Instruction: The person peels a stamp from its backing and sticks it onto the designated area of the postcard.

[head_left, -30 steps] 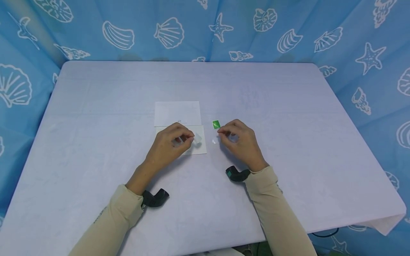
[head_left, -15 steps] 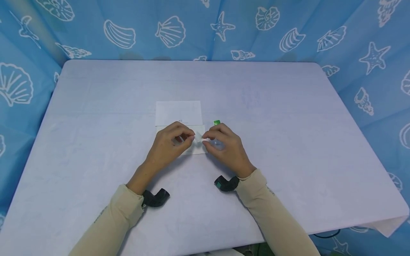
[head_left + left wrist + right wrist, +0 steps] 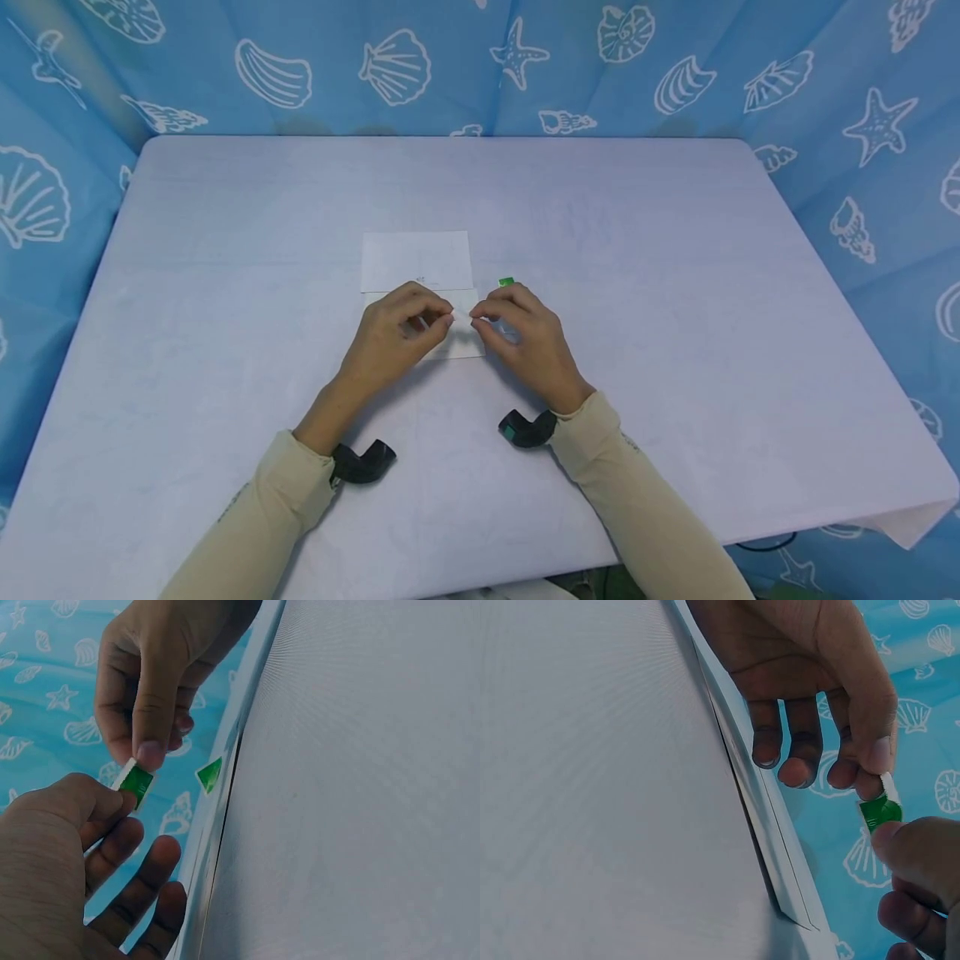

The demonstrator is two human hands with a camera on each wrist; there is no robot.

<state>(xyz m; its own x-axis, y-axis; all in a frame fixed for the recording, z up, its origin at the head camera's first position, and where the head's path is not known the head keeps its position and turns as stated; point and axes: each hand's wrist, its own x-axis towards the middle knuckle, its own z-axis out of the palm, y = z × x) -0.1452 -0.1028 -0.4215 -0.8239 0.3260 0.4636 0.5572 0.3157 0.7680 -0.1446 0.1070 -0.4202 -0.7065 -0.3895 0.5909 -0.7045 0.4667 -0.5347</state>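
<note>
Green-and-white slip (image 3: 138, 781) is up in the air over the middle of the table, pinched from both sides. Taking the head view as a clock face with the slip at the centre, the left hand (image 3: 397, 332) sits around eight o'clock and has it between thumb and forefinger, with the other fingers hanging loose and spread in the left wrist view. The right hand (image 3: 531, 340) comes in from about four o'clock, thumb and fingertips gripping the white edge, rest of the fingers loosely bent.

Another green piece (image 3: 506, 282) is at two o'clock, just past the right hand's knuckles. Some bluish see-through thing (image 3: 507, 331) shows under the right hand, mostly covered, so can't tell what it is. Upper white panel (image 3: 416, 260) lies toward eleven o'clock, touching the lower white panel (image 3: 463, 346), which is right below the slip and partly hidden by the left hand. Blue shell-print curtain (image 3: 465, 50) hangs at twelve, beyond the white tablecloth (image 3: 675, 292).
</note>
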